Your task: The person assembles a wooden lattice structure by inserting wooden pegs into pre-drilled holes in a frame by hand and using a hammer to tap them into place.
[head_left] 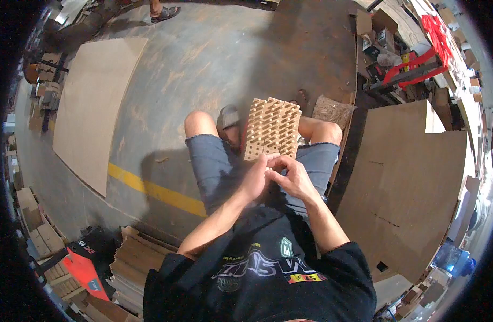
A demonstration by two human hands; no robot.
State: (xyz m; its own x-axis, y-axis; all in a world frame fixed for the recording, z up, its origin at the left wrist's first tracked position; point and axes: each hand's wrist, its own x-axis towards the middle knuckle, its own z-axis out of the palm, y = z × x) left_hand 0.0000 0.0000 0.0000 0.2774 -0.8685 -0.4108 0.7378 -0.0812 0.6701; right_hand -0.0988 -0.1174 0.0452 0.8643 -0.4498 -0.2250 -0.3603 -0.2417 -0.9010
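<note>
One peg-studded slab (255, 150), two hands (293, 177), two large brown sheets (99, 96), one yellow floor stripe (156, 189)

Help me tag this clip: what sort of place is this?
Likely a workshop or warehouse: there's a yellow line on the floor, a large tan sheet and stacked brown sheets.
</note>
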